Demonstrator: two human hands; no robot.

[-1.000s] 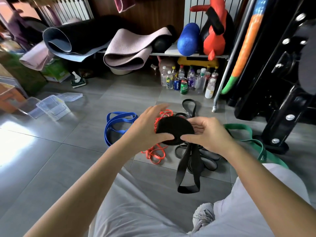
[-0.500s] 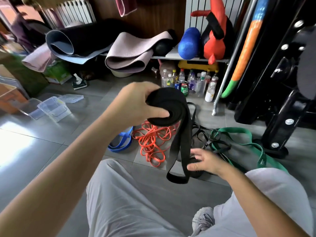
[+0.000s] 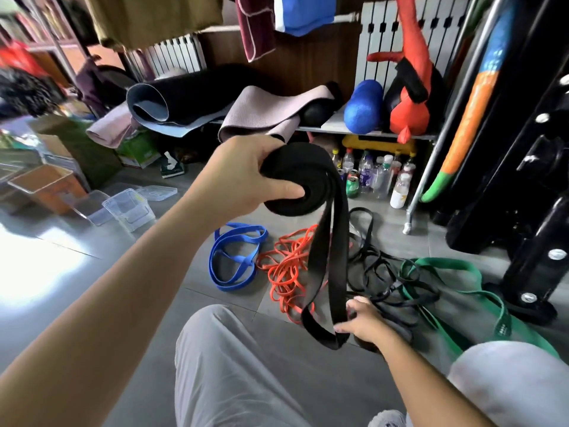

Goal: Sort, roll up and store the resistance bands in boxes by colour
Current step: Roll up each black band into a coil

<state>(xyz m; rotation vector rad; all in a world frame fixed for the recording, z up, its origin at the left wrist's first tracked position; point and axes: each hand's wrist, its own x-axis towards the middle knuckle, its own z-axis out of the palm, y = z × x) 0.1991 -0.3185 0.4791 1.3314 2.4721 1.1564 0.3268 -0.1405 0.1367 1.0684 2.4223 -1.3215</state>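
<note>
My left hand (image 3: 246,177) holds up a rolled black resistance band (image 3: 303,180), thumb pressed on the roll's centre. Its loose tail hangs down as a long loop to my right hand (image 3: 363,322), which pinches the bottom of the loop near the floor. On the grey tiles below lie a blue band (image 3: 234,260), a tangle of thin orange bands (image 3: 286,272), several thin black bands (image 3: 378,272) and a wide green band (image 3: 455,291). Clear plastic boxes (image 3: 129,208) stand on the floor at the left, with a lid (image 3: 160,192) beside them.
A low shelf (image 3: 354,131) holds rolled mats, a blue roller and a red bag. Bottles and cans (image 3: 375,177) stand beneath it. A black machine base (image 3: 523,266) sits at the right. Cardboard boxes (image 3: 46,186) crowd the far left. My knees fill the bottom.
My left hand has raised the black roll away from my lap. My right hand has left the roll and dropped down to the tail's bottom loop.
</note>
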